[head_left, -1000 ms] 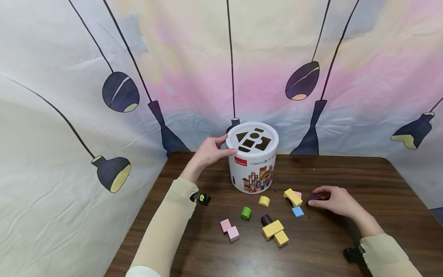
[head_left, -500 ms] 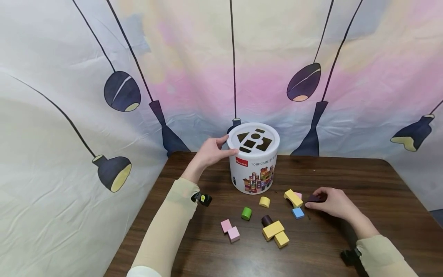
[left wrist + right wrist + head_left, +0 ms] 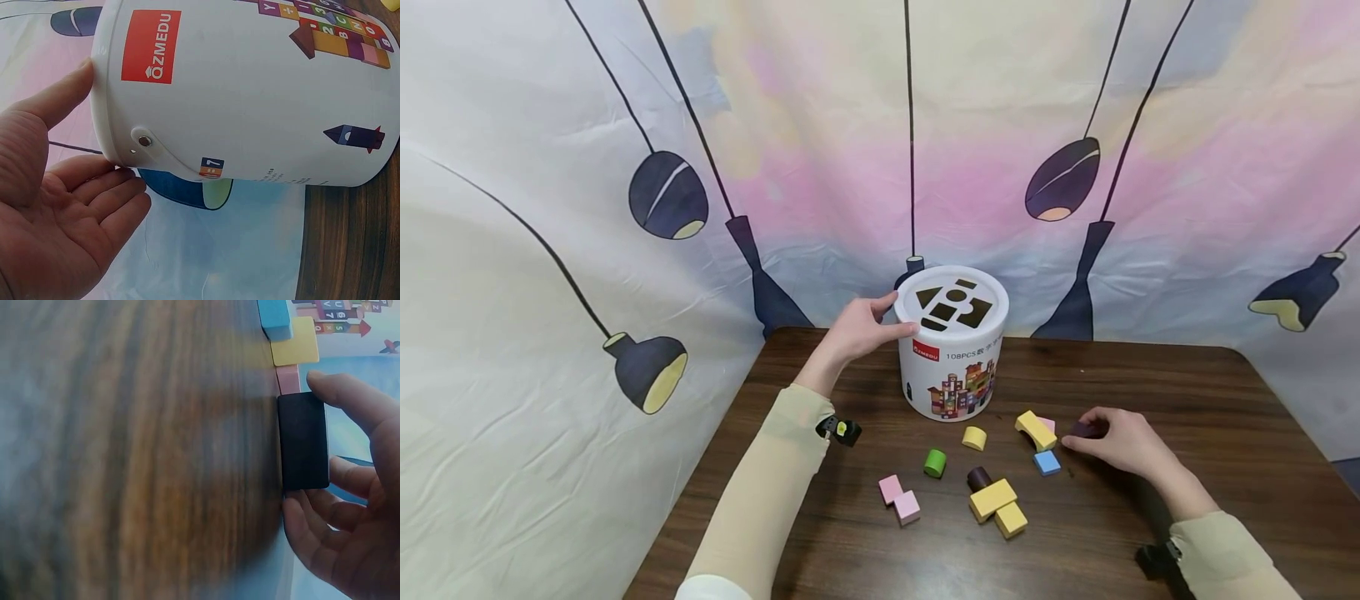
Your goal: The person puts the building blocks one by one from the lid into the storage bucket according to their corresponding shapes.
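Note:
At the white bucket [image 3: 951, 375], the left hand [image 3: 859, 333] has its thumb and fingers against the lid's left rim. The left wrist view shows that hand [image 3: 81, 206] with fairly straight fingers touching the edge of the bucket [image 3: 250, 94]. On the table's right side, the right hand [image 3: 1123, 442] holds a dark block [image 3: 1084, 430]. In the right wrist view the block [image 3: 304, 440] stands on the table between the thumb and curled fingers of the right hand [image 3: 356, 481]. A yellow arch block [image 3: 1035, 430], a pink block [image 3: 1048, 424] and a blue block [image 3: 1047, 462] lie just left of it.
Nearer the front of the wooden table [image 3: 1075, 550] lie a green cylinder [image 3: 935, 463], a yellow half-round block [image 3: 974, 438], two pink blocks [image 3: 907, 507], a dark cylinder [image 3: 978, 478] and yellow blocks [image 3: 992, 500]. A cloth printed with lamps [image 3: 1062, 179] hangs behind.
The right hand has shifted slightly left and toward the front, still holding the dark block. The left hand stays at the lid's rim. The whole view has moved a little.

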A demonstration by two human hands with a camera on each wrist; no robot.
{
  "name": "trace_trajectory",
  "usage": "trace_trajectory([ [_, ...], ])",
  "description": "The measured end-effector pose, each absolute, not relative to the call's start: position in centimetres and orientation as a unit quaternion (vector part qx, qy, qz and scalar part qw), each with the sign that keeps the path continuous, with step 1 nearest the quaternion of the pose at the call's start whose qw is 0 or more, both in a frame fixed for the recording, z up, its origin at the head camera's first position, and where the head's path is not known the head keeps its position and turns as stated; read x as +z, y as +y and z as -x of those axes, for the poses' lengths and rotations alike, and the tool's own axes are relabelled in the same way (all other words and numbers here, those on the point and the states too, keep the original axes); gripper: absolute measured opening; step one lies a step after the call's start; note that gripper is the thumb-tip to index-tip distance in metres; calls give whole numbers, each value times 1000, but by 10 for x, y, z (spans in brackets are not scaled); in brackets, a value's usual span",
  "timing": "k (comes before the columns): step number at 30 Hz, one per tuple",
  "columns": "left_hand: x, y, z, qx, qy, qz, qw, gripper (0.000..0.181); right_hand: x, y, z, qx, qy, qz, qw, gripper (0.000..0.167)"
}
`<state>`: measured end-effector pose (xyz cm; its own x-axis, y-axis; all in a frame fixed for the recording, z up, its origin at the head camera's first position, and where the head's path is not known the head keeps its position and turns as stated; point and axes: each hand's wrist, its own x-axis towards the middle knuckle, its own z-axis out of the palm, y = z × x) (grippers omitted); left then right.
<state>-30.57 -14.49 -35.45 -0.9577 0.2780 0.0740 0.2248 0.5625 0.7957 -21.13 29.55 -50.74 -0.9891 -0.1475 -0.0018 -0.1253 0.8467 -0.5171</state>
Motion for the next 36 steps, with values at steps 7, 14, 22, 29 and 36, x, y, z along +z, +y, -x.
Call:
trace_trajectory([
  [7,-355,-144,305,452,880,-142,31,88,-505,299,206,-263,961,80,15,70],
  [14,-355,-146,304,455,879,-140,32,89,-502,300,206,-257,965,50,30,77],
  [22,-356,-144,304,449,883,-138,30,88,-497,304,206,-267,962,52,8,72],
  [29,-358,-145,305,450,882,-136,30,87,-462,303,212,-286,955,57,-53,71],
  [36,-353,-145,304,439,888,-135,32,89,-409,285,226,-310,938,87,-127,67],
])
